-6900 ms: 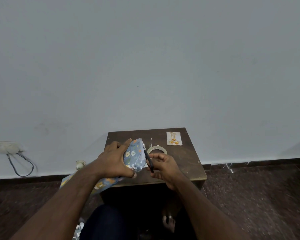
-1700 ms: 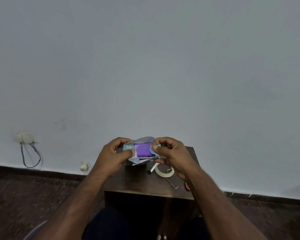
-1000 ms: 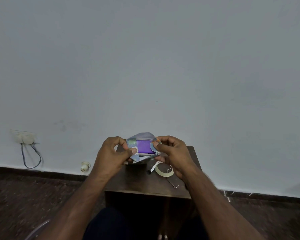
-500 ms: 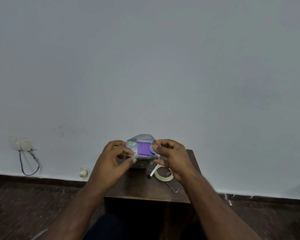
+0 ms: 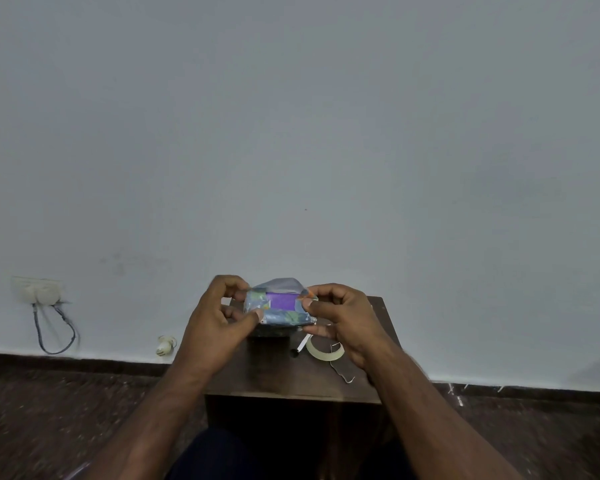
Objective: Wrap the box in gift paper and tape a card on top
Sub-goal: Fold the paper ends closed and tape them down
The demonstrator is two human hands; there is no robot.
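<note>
Box (image 5: pixel 280 301) now sits lower than half a second ago, near the table (image 5: pixel 291 375); left hand (image 5: pixel 215 322) and right hand (image 5: pixel 340 320) fingers pinch the gift paper (image 5: pixel 284 318) end flaps inward, purple end unclosed.

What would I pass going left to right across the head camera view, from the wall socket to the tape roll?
wall socket → small white bulb-like thing by the skirting → left hand → half-wrapped box → tape roll
</note>
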